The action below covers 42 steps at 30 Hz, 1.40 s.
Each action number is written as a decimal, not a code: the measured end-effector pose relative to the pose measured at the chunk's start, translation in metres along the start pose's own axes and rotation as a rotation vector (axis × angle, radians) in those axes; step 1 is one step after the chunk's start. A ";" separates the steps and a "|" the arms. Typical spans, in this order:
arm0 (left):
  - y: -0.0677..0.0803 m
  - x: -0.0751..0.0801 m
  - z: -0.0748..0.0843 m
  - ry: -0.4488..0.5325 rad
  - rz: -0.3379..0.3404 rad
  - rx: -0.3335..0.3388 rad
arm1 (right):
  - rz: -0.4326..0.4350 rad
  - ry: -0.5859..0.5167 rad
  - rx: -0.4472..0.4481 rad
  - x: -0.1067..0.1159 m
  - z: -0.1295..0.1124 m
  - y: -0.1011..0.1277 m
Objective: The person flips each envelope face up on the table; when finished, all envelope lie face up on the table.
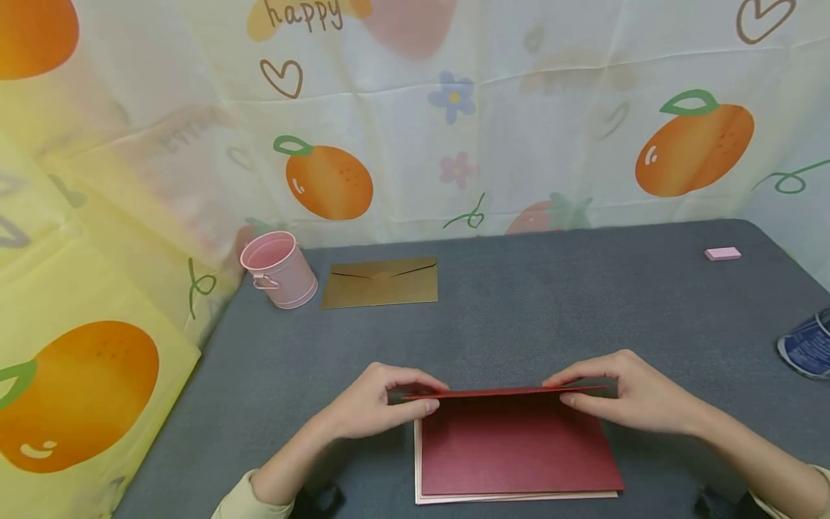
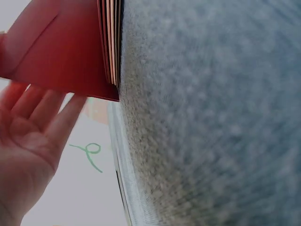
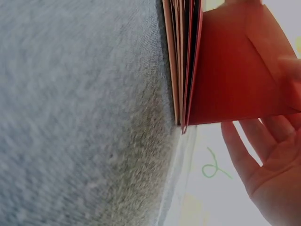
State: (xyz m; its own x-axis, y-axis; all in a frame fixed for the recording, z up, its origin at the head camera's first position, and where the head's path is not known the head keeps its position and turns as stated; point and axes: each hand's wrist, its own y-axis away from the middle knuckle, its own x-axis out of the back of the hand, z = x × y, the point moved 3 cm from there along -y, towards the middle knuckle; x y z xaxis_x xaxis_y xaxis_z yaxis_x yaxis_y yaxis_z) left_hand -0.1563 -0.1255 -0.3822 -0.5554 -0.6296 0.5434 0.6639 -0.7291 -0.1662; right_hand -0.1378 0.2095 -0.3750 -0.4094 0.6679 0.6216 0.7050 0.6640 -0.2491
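A red envelope (image 1: 506,393) stands nearly upright, seen almost edge-on in the head view. My left hand (image 1: 382,404) pinches its left end between thumb and fingers, and my right hand (image 1: 622,393) pinches the right end. Both wrist views show the slanting flap line on the envelope (image 2: 56,52) and fingers behind it. Below lies a stack of envelopes, a red one (image 1: 519,458) on top and paler edges (image 1: 418,468) showing underneath. In the right wrist view the upright envelope (image 3: 230,70) meets the stack's edges (image 3: 176,56); whether it rests on them I cannot tell.
A gold envelope (image 1: 382,282) lies flap up at the back, next to a pink bucket (image 1: 279,270). At the back right is a small pink block (image 1: 723,254). A blue can (image 1: 807,346) stands at the right edge of the grey table (image 1: 551,310). A fruit-print cloth (image 1: 415,130) hangs behind.
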 end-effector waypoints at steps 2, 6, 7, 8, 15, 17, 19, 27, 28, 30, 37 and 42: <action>-0.001 0.003 -0.003 0.016 0.076 0.002 | 0.030 -0.019 -0.046 0.003 0.003 -0.001; -0.002 0.009 -0.008 0.002 0.176 0.028 | 0.082 0.016 -0.138 0.007 0.009 -0.003; -0.002 0.010 -0.009 -0.010 0.187 0.036 | 0.091 0.032 -0.158 0.008 0.011 -0.003; -0.002 0.010 -0.010 -0.021 0.192 0.040 | 0.098 0.046 -0.172 0.008 0.013 -0.003; -0.003 0.012 -0.016 -0.111 0.185 0.071 | 0.101 0.143 -0.128 0.006 0.023 -0.004; -0.003 0.012 -0.017 -0.140 0.184 0.082 | 0.094 0.182 -0.098 0.006 0.024 -0.005; -0.003 0.012 -0.019 -0.169 0.179 0.098 | 0.088 0.217 -0.083 0.005 0.025 -0.005; -0.004 0.013 -0.024 -0.204 0.166 0.135 | 0.073 0.271 -0.136 0.006 0.030 -0.006; -0.004 0.014 -0.025 -0.197 0.170 0.143 | 0.073 0.262 -0.157 0.007 0.030 -0.007; -0.005 0.016 -0.026 -0.180 0.187 0.160 | 0.077 0.230 -0.196 0.008 0.032 -0.008; -0.014 0.023 -0.033 -0.060 0.325 0.272 | 0.141 0.134 -0.314 0.016 0.036 -0.014; -0.023 0.028 -0.038 0.025 0.423 0.341 | 0.198 0.054 -0.404 0.025 0.045 -0.018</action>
State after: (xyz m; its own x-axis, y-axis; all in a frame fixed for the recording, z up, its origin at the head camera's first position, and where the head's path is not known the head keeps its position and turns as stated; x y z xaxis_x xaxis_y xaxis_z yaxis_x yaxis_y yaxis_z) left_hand -0.2063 -0.1363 -0.3949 -0.2137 -0.8584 0.4663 0.9546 -0.2850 -0.0873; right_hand -0.1869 0.2290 -0.3887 -0.2205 0.7436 0.6312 0.9405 0.3335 -0.0644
